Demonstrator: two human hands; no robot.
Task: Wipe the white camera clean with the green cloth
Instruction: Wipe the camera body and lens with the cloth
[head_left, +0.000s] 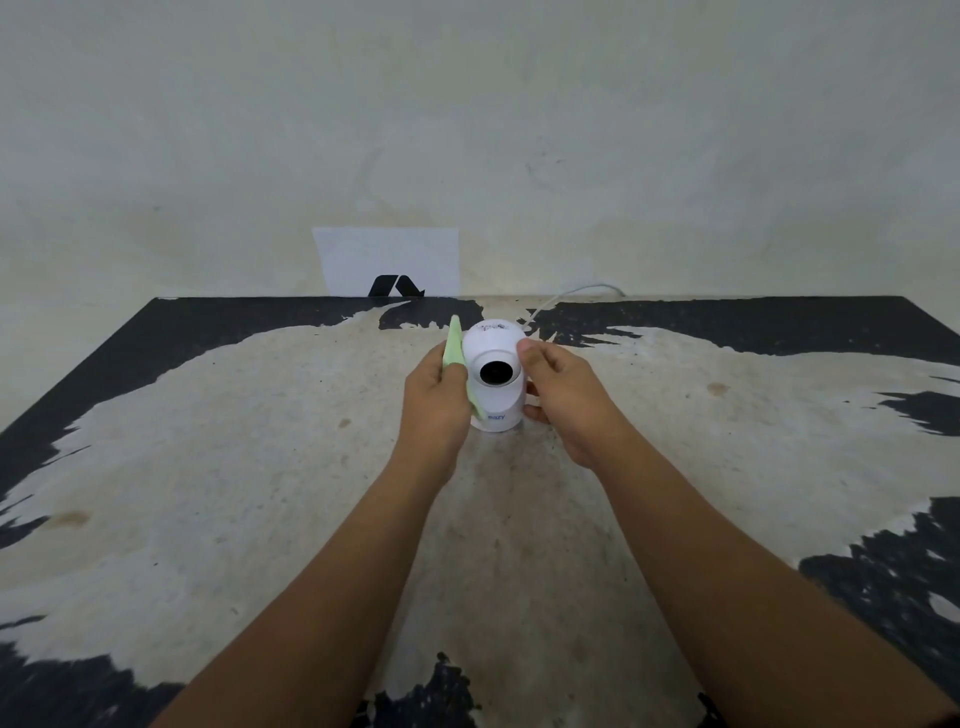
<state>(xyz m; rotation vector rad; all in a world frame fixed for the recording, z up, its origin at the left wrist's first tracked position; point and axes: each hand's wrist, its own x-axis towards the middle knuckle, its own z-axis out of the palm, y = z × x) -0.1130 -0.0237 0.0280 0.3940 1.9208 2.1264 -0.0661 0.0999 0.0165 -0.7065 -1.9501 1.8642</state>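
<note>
The white camera (496, 395) stands upright on the worn table (260, 467), its round black lens facing me. My left hand (436, 402) holds the green cloth (453, 351) pressed flat against the camera's left side, with the cloth's tip sticking up past the camera's dome. My right hand (558, 387) grips the camera's right side, thumb on the upper body and fingers near the base.
A white cable (566, 293) runs from behind the camera toward the wall. A white sheet with a black mark (387, 262) leans against the wall at the table's far edge. The table's paint is worn, black at the edges.
</note>
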